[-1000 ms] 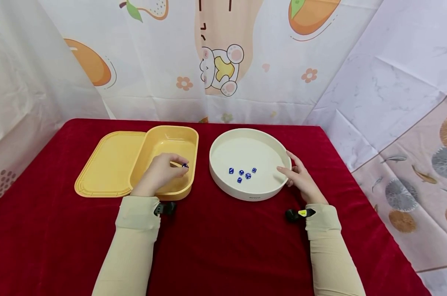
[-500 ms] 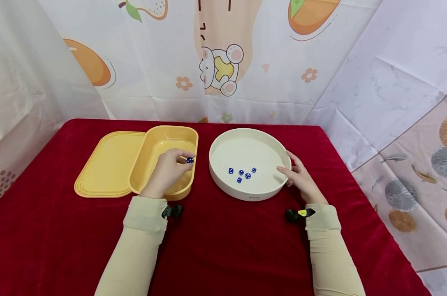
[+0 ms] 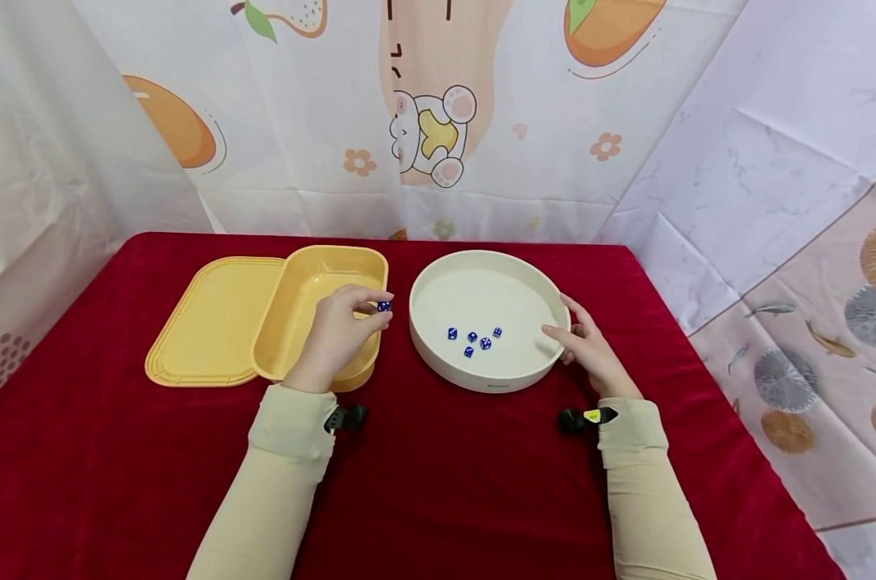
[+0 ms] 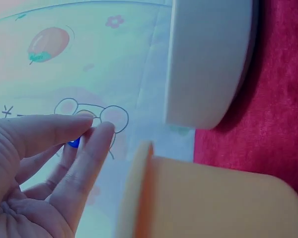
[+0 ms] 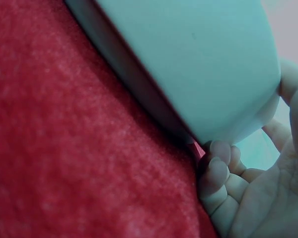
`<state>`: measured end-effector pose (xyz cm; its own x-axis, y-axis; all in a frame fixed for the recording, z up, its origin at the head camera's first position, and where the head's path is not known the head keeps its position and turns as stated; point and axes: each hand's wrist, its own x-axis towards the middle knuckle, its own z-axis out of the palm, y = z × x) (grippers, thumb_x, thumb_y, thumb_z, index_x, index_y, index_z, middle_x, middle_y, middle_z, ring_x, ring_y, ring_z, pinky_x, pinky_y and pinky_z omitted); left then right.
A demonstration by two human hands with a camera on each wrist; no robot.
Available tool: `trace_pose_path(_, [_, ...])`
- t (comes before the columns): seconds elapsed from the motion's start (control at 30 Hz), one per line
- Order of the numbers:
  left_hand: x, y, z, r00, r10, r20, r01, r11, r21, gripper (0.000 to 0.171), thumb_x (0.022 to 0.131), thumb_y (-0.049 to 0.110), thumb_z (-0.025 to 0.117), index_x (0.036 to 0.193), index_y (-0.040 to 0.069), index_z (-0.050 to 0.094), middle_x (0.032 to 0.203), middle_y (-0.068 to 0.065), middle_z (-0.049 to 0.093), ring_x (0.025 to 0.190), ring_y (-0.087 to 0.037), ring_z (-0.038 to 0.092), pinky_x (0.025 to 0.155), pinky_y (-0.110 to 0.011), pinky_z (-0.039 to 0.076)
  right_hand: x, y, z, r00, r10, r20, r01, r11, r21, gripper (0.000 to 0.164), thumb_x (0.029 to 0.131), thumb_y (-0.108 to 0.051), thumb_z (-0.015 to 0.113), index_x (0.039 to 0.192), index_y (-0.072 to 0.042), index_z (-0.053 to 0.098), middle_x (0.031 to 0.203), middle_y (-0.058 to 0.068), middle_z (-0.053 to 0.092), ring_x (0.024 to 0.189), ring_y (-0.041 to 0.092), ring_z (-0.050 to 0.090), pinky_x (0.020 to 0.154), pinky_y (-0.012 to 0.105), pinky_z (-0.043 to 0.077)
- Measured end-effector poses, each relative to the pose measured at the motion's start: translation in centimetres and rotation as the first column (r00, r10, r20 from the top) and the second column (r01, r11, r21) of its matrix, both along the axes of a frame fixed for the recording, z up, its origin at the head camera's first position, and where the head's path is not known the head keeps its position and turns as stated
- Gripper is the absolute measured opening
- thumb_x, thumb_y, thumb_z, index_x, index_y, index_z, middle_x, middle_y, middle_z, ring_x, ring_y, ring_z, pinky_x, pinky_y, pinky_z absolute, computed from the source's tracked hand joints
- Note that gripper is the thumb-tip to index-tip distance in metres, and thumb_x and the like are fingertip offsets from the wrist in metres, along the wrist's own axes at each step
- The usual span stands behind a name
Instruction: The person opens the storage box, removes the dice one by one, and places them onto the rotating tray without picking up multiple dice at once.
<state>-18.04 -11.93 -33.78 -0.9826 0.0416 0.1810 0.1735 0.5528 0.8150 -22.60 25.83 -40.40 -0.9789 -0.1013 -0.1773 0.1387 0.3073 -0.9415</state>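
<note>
A blue die (image 3: 384, 306) with white pips is pinched between the thumb and fingers of my left hand (image 3: 336, 330), above the right rim of the yellow box (image 3: 266, 346). In the left wrist view only a bit of the blue die (image 4: 74, 143) shows behind the fingertips. My right hand (image 3: 590, 350) grips the right side of a round cream tray (image 3: 474, 379), thumb over the rim, fingers outside. The right wrist view has the curled fingers (image 5: 216, 173) low against the tray's outer wall (image 5: 203, 69). Several blue dice (image 3: 472, 337) lie inside the tray.
A flat yellow lid (image 3: 213, 322) lies left of the yellow box, its right edge meeting the box. A red cloth (image 3: 467, 483) covers the table. Behind it hangs a white printed curtain (image 3: 263, 161).
My left hand has moved right and away from me with the die, from over the inside of the yellow box to its right rim. The right hand and the tray stay put.
</note>
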Motion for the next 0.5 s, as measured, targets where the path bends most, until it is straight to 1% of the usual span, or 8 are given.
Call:
trace_pose_path(0.17, [0.1,-0.7,0.5,0.999,0.030,-0.033,-0.029,0.999,0.018,0.026,0.089,0.009,0.071,0.115,0.005,0.073,0.116,-0.015,0.069,0.098,-0.028,0.069,0.081,-0.035,0.053,-0.1,0.0,-0.1,1.000,0.001,-0.005,-0.001,1.000,0.001,0.081,0.094,-0.034,0.067,0.159,-0.028,0.018,0.096,0.005,0.049,0.060,0.006,0.049,0.062,0.022,0.047])
trace_pose_path(0.3, [0.3,-1.6,0.9,0.996,0.062,-0.059,-0.060,0.998,0.037,0.025,0.091,0.010,0.070,0.116,0.007,0.073,0.115,-0.013,0.070,0.094,-0.025,0.071,0.072,-0.024,0.051,-0.2,0.0,-0.2,1.000,0.000,-0.004,0.000,1.000,0.000,0.081,0.094,-0.034,0.067,0.159,-0.027,0.018,0.094,0.004,0.050,0.060,0.006,0.050,0.062,0.022,0.047])
trace_pose_path(0.33, [0.4,-1.7,1.0,0.995,0.075,-0.070,-0.071,0.996,0.051,0.025,0.091,0.010,0.070,0.116,0.007,0.073,0.114,-0.013,0.070,0.092,-0.023,0.072,0.071,-0.021,0.051,-0.2,0.0,-0.2,1.000,0.000,-0.004,0.000,1.000,0.001,0.081,0.094,-0.034,0.067,0.159,-0.027,0.018,0.094,0.004,0.050,0.060,0.006,0.050,0.062,0.021,0.047])
trace_pose_path(0.4, [0.6,-2.1,1.3,0.991,0.103,-0.087,-0.096,0.991,0.089,0.024,0.091,0.011,0.070,0.115,0.007,0.073,0.111,-0.012,0.071,0.083,-0.015,0.073,0.066,-0.017,0.051,-0.2,0.0,-0.2,1.000,-0.002,-0.006,0.002,1.000,0.003,0.081,0.094,-0.034,0.067,0.159,-0.027,0.018,0.094,0.003,0.050,0.060,0.006,0.050,0.062,0.021,0.047])
trace_pose_path(0.5, [0.9,-2.4,1.7,0.982,0.150,-0.112,-0.131,0.978,0.161,0.024,0.090,0.011,0.072,0.114,0.007,0.073,0.105,-0.014,0.073,0.070,-0.003,0.071,0.058,-0.015,0.049,-0.1,0.0,-0.2,1.000,-0.002,-0.007,0.002,1.000,0.002,0.081,0.094,-0.034,0.067,0.159,-0.027,0.019,0.095,0.003,0.050,0.060,0.005,0.050,0.062,0.021,0.047])
